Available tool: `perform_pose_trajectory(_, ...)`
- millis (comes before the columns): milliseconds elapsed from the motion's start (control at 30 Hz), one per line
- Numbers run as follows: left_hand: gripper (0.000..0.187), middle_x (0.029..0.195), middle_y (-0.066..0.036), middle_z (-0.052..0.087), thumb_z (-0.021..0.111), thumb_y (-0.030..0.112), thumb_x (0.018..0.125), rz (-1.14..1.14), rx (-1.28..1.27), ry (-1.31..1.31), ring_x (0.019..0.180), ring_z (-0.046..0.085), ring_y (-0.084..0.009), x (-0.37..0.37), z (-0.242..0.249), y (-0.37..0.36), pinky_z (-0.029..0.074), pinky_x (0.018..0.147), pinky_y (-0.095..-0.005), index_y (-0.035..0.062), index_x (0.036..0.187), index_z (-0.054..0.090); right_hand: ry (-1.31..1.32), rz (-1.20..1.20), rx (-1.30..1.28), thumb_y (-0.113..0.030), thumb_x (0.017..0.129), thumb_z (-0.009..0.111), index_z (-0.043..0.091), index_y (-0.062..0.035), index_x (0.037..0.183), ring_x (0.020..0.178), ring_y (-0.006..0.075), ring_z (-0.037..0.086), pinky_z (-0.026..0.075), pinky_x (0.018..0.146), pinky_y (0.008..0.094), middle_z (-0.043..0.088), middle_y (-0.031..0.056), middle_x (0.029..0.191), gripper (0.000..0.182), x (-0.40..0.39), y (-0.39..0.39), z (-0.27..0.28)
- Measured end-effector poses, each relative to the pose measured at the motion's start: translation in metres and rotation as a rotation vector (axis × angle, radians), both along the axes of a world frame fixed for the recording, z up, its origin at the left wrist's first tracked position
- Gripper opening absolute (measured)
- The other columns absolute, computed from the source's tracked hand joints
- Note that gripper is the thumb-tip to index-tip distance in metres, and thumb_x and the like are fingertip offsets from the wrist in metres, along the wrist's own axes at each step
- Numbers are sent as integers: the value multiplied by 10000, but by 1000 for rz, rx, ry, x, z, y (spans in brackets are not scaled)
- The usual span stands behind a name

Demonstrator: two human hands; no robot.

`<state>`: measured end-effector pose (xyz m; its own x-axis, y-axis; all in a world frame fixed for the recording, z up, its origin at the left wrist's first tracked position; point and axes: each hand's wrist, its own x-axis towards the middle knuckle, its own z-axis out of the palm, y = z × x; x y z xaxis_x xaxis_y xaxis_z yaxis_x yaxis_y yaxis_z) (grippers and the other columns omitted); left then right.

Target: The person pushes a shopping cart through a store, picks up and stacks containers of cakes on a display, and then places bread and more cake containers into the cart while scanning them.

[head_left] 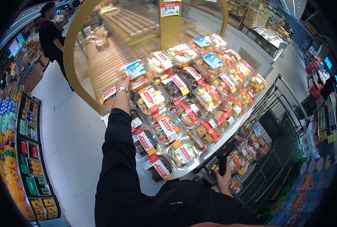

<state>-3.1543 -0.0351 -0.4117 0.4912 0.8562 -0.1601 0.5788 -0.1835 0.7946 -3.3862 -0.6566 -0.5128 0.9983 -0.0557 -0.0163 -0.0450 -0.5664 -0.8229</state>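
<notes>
Rows of clear plastic boxes of baked goods with red, white and yellow labels cover a white table (187, 172). At the far left of the rows, my left hand (124, 84) has its fingers closed on the near left corner of a box with a blue label (134, 70). That box sits beside one with a yellow and red label (160, 62). Low on the right, my right hand (223, 178) is wrapped round the black handle (223, 156) of a shopping cart (285, 125), which holds more such boxes.
A gold-framed curved display case (74, 64) stands behind the boxes, with a sign (169, 9) on its post. A person in black (52, 38) stands at the upper left. Stocked shelves (30, 151) line the left side.
</notes>
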Motion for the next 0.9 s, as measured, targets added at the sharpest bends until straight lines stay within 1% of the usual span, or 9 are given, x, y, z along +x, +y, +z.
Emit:
perform_pose_trajectory(100, 683, 1057, -220, 609, 712, 444, 652, 88, -178, -99, 906, 624, -315, -15, 45, -46, 503, 722, -398, -85, 1065, 585, -9, -30, -26, -55, 673, 692, 454, -14, 1199, 1058, 299, 508, 381, 916, 350, 508, 159, 1133, 579, -1, 1, -2)
perform_pose_trajectory(133, 635, 1003, -180, 626, 731, 399, 646, 105, -208, -128, 836, 634, -294, -16, 53, -52, 510, 603, -410, -84, 1037, 598, -30, -40, -29, -72, 684, 694, 461, -21, 1192, 1032, 284, 523, 387, 900, 337, 526, 149, 1101, 561, 0, 0, -5)
perform_pose_trajectory(367, 588, 848, -119, 628, 739, 422, 652, 128, -297, -228, 692, 621, -261, -39, 76, -78, 487, 514, -426, -26, 1007, 602, -1, -28, -10, -79, 660, 715, 438, -11, 1216, 1081, 324, 495, 384, 922, 369, 499, 169, 1152, 625, 1, -4, -11)
perform_pose_trajectory(467, 398, 792, -56, 619, 696, 392, 735, 75, -475, -351, 659, 607, -204, -64, 93, -84, 485, 572, -395, 84, 956, 575, 13, -29, -4, -87, 656, 722, 438, -15, 1217, 1078, 324, 496, 386, 918, 371, 503, 168, 1143, 633, 2, -5, -10)
perform_pose_trajectory(633, 373, 885, -55, 632, 625, 389, 803, -150, -495, -518, 725, 616, -209, -132, 134, -139, 490, 637, -391, 96, 1023, 550, 36, -103, 230, -117, 667, 743, 471, -7, 1164, 991, 252, 522, 398, 881, 347, 522, 136, 1063, 577, 2, -20, -44)
perform_pose_trajectory(667, 394, 945, -62, 638, 589, 403, 829, -223, -551, -623, 771, 624, -217, -146, 142, -161, 495, 657, -398, 96, 1071, 543, 183, -146, 374, -104, 692, 731, 488, 3, 1129, 944, 198, 525, 410, 845, 328, 528, 106, 1010, 512, 2, -21, -11)
perform_pose_trajectory(700, 394, 945, -62, 638, 589, 403, 829, -235, -541, -613, 771, 624, -217, -159, 144, -179, 495, 657, -398, 96, 1071, 543, 34, -181, 493, -72, 724, 694, 478, -8, 1136, 923, 168, 526, 421, 819, 309, 531, 78, 991, 469, 0, -25, -15)
perform_pose_trajectory(800, 528, 1263, -140, 489, 444, 418, 891, -644, -882, -698, 1090, 531, -291, -187, 149, -251, 470, 861, -468, 74, 1290, 400, -107, -246, 849, -1, 769, 607, 455, -31, 1133, 906, 152, 523, 418, 842, 300, 539, 68, 1001, 396, 1, -43, 44)
perform_pose_trajectory(900, 533, 1316, -149, 437, 458, 316, 886, -647, -900, -780, 1169, 474, -301, -204, 106, -315, 419, 957, -451, 55, 1334, 335, -99, -61, 1338, -64, 794, 568, 467, -32, 991, 979, 232, 554, 407, 879, 354, 566, 114, 971, 223, 19, -79, 57)
